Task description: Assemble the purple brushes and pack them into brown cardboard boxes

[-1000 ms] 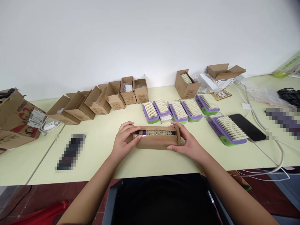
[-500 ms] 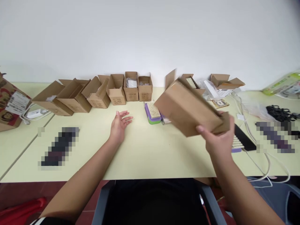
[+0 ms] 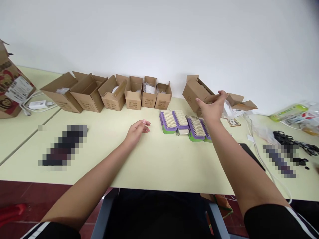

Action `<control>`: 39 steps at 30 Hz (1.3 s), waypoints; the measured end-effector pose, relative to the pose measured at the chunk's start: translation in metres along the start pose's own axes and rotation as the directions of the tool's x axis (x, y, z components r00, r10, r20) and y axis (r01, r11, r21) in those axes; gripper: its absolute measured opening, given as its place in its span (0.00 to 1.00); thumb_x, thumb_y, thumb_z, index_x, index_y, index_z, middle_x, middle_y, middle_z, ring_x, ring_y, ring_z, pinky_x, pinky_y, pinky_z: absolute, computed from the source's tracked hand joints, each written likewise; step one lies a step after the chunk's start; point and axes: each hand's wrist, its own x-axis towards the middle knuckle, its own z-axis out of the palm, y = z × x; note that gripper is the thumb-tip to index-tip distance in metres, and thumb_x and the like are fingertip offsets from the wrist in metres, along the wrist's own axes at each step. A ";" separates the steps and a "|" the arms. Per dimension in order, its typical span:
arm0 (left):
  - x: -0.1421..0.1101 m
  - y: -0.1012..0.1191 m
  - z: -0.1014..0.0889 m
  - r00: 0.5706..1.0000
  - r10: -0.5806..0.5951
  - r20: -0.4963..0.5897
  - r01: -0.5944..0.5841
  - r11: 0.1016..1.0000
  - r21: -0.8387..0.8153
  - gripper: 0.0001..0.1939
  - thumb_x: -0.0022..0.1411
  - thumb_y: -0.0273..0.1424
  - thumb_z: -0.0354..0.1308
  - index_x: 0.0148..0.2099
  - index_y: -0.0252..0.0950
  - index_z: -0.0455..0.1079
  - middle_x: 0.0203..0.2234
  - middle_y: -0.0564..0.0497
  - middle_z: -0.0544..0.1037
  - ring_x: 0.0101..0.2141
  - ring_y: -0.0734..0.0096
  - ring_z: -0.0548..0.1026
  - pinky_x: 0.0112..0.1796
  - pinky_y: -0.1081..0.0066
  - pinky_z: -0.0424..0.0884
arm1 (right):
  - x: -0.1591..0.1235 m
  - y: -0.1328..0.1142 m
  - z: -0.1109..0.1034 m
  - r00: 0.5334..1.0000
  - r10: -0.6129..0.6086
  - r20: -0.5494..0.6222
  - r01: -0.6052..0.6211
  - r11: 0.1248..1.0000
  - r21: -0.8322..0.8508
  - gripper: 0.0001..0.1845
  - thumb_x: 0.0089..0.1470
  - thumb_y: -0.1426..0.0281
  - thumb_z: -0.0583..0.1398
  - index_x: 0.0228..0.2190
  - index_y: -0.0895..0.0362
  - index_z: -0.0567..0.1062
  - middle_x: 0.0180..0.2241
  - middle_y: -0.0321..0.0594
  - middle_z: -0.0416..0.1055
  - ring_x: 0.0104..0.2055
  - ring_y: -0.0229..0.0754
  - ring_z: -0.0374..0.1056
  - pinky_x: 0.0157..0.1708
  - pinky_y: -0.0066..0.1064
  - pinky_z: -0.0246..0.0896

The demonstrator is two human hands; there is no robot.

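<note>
My left hand (image 3: 138, 130) rests on the pale yellow table (image 3: 154, 162) with loosely stretched fingers, holding nothing, just left of a row of purple-and-green brushes (image 3: 181, 120). My right hand (image 3: 211, 107) reaches to the back right with fingers spread, against the side of a tilted open cardboard box (image 3: 195, 93) that has a brush inside. Nothing shows in the right hand. Its forearm crosses over the brushes at the right end of the row.
Several open cardboard boxes (image 3: 134, 94) line the wall to the left. Another open box (image 3: 239, 102), plastic bags and white cables lie at the back right, with a dark phone partly under my right arm. A printed carton (image 3: 10, 89) stands far left.
Both hands held a box with a brush at the table's middle. The right hand carried it off to the back right and now shows nothing in it. The left hand let go and rests on the table.
</note>
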 end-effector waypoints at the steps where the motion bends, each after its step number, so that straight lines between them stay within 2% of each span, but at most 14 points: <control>1: 0.000 0.000 0.000 1.000 0.000 0.001 0.000 1.000 0.000 0.36 0.66 0.66 0.61 0.45 0.36 0.81 0.44 0.43 0.81 0.38 0.64 0.80 0.46 0.61 0.77 | 0.000 -0.002 0.007 0.999 0.040 -0.014 -0.040 0.999 -0.016 0.53 0.63 0.47 0.65 0.75 0.48 0.45 0.67 0.59 0.62 0.70 0.70 0.58 0.63 0.63 0.61; 4: 0.000 0.001 0.001 1.000 -0.001 0.005 0.001 1.000 0.005 0.35 0.66 0.66 0.62 0.45 0.36 0.82 0.43 0.44 0.80 0.38 0.64 0.79 0.45 0.62 0.76 | 0.001 -0.005 0.028 0.992 0.123 -0.029 -0.124 0.990 -0.063 0.55 0.59 0.48 0.69 0.74 0.51 0.48 0.66 0.59 0.62 0.70 0.69 0.55 0.65 0.61 0.60; 8: -0.001 0.003 0.002 1.000 0.002 0.005 -0.002 1.000 0.024 0.35 0.66 0.65 0.62 0.44 0.36 0.82 0.41 0.44 0.81 0.37 0.64 0.79 0.45 0.62 0.76 | 0.005 -0.004 0.049 0.993 0.122 -0.002 -0.121 0.987 -0.107 0.57 0.57 0.50 0.71 0.74 0.53 0.50 0.66 0.61 0.61 0.71 0.69 0.54 0.66 0.59 0.59; 15: 0.001 0.002 0.002 1.000 0.001 0.003 -0.001 0.999 0.033 0.36 0.66 0.66 0.62 0.43 0.35 0.82 0.40 0.44 0.82 0.37 0.64 0.79 0.44 0.62 0.76 | 0.005 -0.001 0.061 0.992 0.128 -0.008 -0.127 0.976 -0.179 0.59 0.54 0.49 0.74 0.73 0.57 0.54 0.65 0.63 0.65 0.69 0.71 0.58 0.67 0.60 0.56; 19: 0.001 0.000 0.002 1.000 0.002 -0.009 -0.002 1.000 0.026 0.34 0.67 0.65 0.62 0.43 0.35 0.83 0.38 0.44 0.81 0.37 0.63 0.79 0.44 0.61 0.76 | 0.007 0.005 0.063 0.976 0.183 0.115 -0.156 0.966 -0.208 0.65 0.51 0.46 0.75 0.74 0.60 0.51 0.66 0.67 0.65 0.69 0.73 0.58 0.67 0.61 0.55; 22: 0.002 -0.001 0.002 1.000 0.002 -0.008 -0.001 1.000 0.023 0.35 0.67 0.65 0.62 0.43 0.35 0.83 0.38 0.44 0.82 0.37 0.63 0.79 0.45 0.60 0.77 | 0.007 0.010 0.060 0.957 0.199 0.210 -0.149 0.962 -0.230 0.64 0.54 0.44 0.72 0.76 0.59 0.50 0.69 0.69 0.63 0.71 0.74 0.56 0.67 0.63 0.55; 25: 0.002 -0.001 0.002 1.000 0.003 -0.003 -0.003 1.000 0.018 0.35 0.67 0.65 0.63 0.42 0.34 0.83 0.37 0.44 0.81 0.37 0.63 0.79 0.44 0.60 0.77 | 0.006 0.014 0.056 0.962 0.134 0.238 -0.071 0.964 -0.258 0.60 0.58 0.44 0.70 0.77 0.52 0.49 0.76 0.67 0.50 0.75 0.75 0.48 0.68 0.66 0.52; 27: 0.003 -0.002 0.001 1.000 0.005 -0.007 -0.005 1.000 0.011 0.35 0.66 0.65 0.63 0.42 0.34 0.83 0.37 0.44 0.81 0.37 0.63 0.79 0.44 0.60 0.76 | 0.005 0.016 0.053 0.965 0.000 0.263 0.075 0.958 -0.277 0.57 0.61 0.49 0.70 0.78 0.47 0.48 0.79 0.61 0.43 0.77 0.74 0.44 0.70 0.68 0.49; 29: 0.003 -0.002 0.001 1.000 0.001 -0.016 -0.001 1.000 0.004 0.35 0.66 0.65 0.64 0.42 0.35 0.83 0.36 0.45 0.81 0.36 0.64 0.78 0.43 0.61 0.77 | 0.007 0.017 0.051 0.939 -0.137 0.314 0.228 0.934 -0.274 0.53 0.63 0.54 0.69 0.78 0.45 0.50 0.79 0.58 0.46 0.77 0.71 0.45 0.70 0.68 0.49; 31: 0.003 -0.001 0.001 1.000 -0.005 -0.026 0.005 1.000 -0.001 0.35 0.66 0.65 0.64 0.41 0.35 0.83 0.36 0.45 0.81 0.36 0.65 0.78 0.43 0.62 0.77 | 0.010 0.018 0.050 0.912 -0.199 0.358 0.301 0.919 -0.255 0.48 0.64 0.58 0.68 0.77 0.46 0.55 0.77 0.57 0.52 0.75 0.70 0.50 0.68 0.65 0.55; 34: 0.002 0.000 0.001 0.999 -0.007 -0.033 0.007 1.000 0.000 0.35 0.65 0.66 0.65 0.41 0.35 0.83 0.36 0.45 0.81 0.36 0.65 0.78 0.43 0.62 0.77 | 0.015 0.020 0.053 0.911 -0.177 0.374 0.282 0.926 -0.250 0.43 0.64 0.58 0.68 0.74 0.48 0.61 0.73 0.57 0.58 0.71 0.70 0.55 0.64 0.62 0.62; 39: 0.003 -0.002 0.001 0.999 0.000 -0.041 0.001 1.000 0.012 0.34 0.65 0.64 0.65 0.41 0.35 0.83 0.36 0.45 0.81 0.36 0.64 0.79 0.44 0.61 0.77 | 0.027 0.024 0.069 0.929 -0.141 0.343 0.238 0.936 -0.260 0.42 0.64 0.56 0.67 0.73 0.52 0.61 0.73 0.60 0.58 0.71 0.71 0.54 0.64 0.63 0.62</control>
